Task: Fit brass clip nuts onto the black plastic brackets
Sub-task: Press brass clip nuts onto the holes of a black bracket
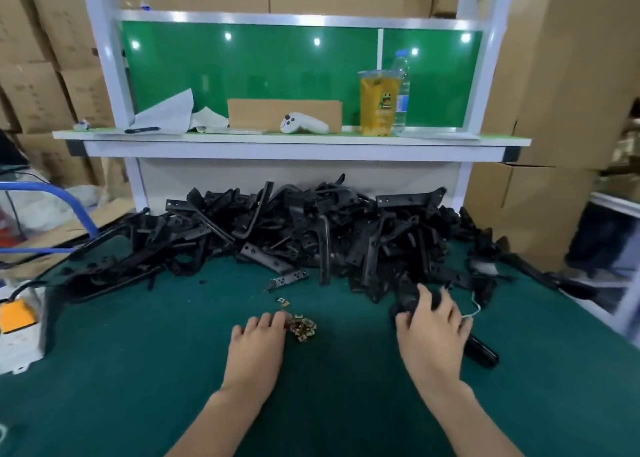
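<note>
Left hand: fingers bent, tips touching small heap of shiny brass clip nuts; pinch or not, cannot tell. Right hand: fingers spread, curled over glossy black plastic bracket, near big tangled pile of angular black brackets. All on matte green felt mat.

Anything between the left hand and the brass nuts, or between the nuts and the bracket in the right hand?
Nothing visible. The left hand touches the brass nuts; only bare mat separates them from the bracket the right hand grips.
</note>
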The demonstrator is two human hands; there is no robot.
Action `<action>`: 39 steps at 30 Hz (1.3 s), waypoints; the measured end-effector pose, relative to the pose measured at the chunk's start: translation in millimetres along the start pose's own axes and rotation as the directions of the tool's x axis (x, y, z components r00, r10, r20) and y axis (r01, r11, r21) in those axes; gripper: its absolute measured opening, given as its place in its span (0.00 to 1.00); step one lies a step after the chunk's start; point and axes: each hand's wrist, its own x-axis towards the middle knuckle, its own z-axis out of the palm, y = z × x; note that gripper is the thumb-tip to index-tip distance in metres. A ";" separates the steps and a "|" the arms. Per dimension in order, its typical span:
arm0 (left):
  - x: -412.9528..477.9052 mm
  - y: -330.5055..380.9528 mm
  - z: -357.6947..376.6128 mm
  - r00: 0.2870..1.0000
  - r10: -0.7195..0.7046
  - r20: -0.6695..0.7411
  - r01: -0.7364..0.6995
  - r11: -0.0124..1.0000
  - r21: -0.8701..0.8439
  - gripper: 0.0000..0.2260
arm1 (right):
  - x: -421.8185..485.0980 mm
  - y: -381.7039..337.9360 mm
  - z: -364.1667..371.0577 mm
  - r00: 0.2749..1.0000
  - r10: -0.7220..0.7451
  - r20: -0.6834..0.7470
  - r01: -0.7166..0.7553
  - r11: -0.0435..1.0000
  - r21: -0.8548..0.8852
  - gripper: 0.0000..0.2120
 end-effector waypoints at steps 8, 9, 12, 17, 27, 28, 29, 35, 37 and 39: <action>-4.6 -1.3 -5.5 0.996 -0.025 -0.089 0.009 0.985 -0.173 0.18 | 10.5 21.6 -6.7 0.993 0.075 0.093 -0.069 0.996 -0.059 0.28; -5.8 -1.4 -6.5 0.994 -0.026 -0.108 0.004 0.981 -0.196 0.17 | 11.0 23.5 -7.0 0.993 0.072 0.097 -0.065 0.995 -0.075 0.28; -7.8 -0.2 -9.7 0.987 -0.034 -0.159 -0.003 0.973 -0.230 0.13 | 9.6 27.3 -8.7 0.996 0.031 0.086 -0.016 0.986 -0.166 0.29; -8.3 2.4 -9.0 0.963 -0.024 -0.269 -0.032 0.979 -0.202 0.09 | 4.6 9.9 -17.5 0.995 -0.070 -0.074 0.069 0.997 -0.020 0.32; -8.9 -4.4 -7.0 0.960 -0.106 -0.259 0.011 0.939 -0.344 0.04 | 19.1 -12.1 -4.6 0.996 -0.077 -0.040 0.078 0.997 0.026 0.25; -7.9 -4.1 -8.5 0.957 -0.099 -0.273 -0.004 0.937 -0.350 0.05 | 21.6 -12.4 -6.3 0.995 -0.076 -0.069 0.079 0.996 0.047 0.25; -7.2 -4.8 -8.6 0.950 -0.084 -0.300 -0.028 0.937 -0.348 0.05 | 23.0 -14.2 -8.8 0.991 -0.085 -0.107 0.093 0.992 0.080 0.26; -9.3 -8.9 -18.6 0.929 -0.267 -0.255 -0.012 0.669 -0.743 0.07 | 14.4 -59.6 -27.4 0.948 -0.287 -0.140 0.319 0.815 0.483 0.28; -9.8 -10.3 -22.2 0.916 -0.367 -0.162 0.054 0.512 -0.857 0.09 | 6.3 -73.3 -21.5 0.923 -0.380 -0.063 0.360 0.795 0.488 0.24; -8.1 -14.4 -23.6 0.908 -0.415 -0.065 0.094 0.352 -0.931 0.11 | -2.6 -78.8 -8.4 0.898 -0.439 -0.023 0.411 0.820 0.398 0.21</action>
